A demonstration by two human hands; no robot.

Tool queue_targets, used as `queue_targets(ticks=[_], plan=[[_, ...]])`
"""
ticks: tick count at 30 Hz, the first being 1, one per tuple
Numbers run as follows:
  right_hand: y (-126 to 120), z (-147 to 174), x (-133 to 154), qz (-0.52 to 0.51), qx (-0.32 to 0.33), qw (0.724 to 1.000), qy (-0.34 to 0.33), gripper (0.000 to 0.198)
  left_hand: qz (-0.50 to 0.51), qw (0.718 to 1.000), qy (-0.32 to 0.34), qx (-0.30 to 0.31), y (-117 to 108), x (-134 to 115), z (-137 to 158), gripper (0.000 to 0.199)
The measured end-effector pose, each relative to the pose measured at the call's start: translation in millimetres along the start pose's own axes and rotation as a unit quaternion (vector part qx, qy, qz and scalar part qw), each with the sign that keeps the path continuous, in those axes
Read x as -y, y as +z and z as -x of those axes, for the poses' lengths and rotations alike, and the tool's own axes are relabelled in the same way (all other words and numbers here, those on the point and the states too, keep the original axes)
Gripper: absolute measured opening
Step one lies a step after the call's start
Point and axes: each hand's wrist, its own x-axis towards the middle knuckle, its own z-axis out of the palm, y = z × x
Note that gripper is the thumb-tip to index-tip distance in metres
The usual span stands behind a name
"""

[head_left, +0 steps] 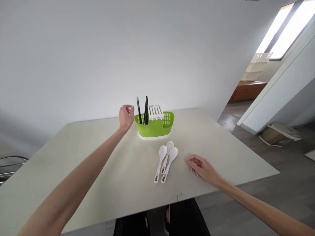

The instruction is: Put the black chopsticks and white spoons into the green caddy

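Observation:
My left hand (126, 117) is raised beside the left end of a green basket (154, 130). Its fingers are curled in towards the thumb, and nothing shows in them. Several black chopsticks (146, 111) stand in the basket's left compartment, just right of that hand. A white slotted rack (156, 112) sits over the basket's middle, and a white base (154, 138) is under it. In front lie three white spoons (163, 151), bowls pointing away from me. To their right my right hand (200, 166) rests on the table, loosely bent, holding nothing.
The pale table (98, 170) meets a white wall (98, 59) at the back. My legs (187, 216) are under its front edge. A metal frame (12, 167) stands at far left; a bin-like container (279, 134) is on the floor at right.

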Motion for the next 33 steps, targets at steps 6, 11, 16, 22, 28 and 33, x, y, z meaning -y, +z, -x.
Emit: queue_targets(ticks=[6,11,16,22,28,33], plan=[[0.6,-0.3,0.6,0.02,-0.015,1.0,-0.011,0.041,-0.022,0.965,0.136,0.222,0.3,-34.3,99.8,0.03],[0.1,0.8,3.3,0.03,-0.023,0.999,-0.015,0.041,-0.182,0.871,0.136,0.436,12.3,-55.2,157.8,0.036],[0.4,2.0,5.7,0.028,-0.025,0.999,-0.014,0.045,-0.208,0.841,0.079,0.493,26.5,-53.9,160.4,0.046],[0.7,3.7,9.4,0.032,-0.024,0.999,-0.01,0.048,-0.199,0.864,0.079,0.456,27.0,-34.5,148.4,0.031],[1.0,6.7,12.3,0.041,-0.03,0.999,-0.009,0.043,-0.089,0.878,-0.001,0.47,-3.6,-11.4,125.2,0.038],[2.0,7.1,14.4,0.054,-0.038,0.998,-0.004,0.044,0.0,0.914,-0.009,0.406,-49.4,-23.4,79.3,0.051]])
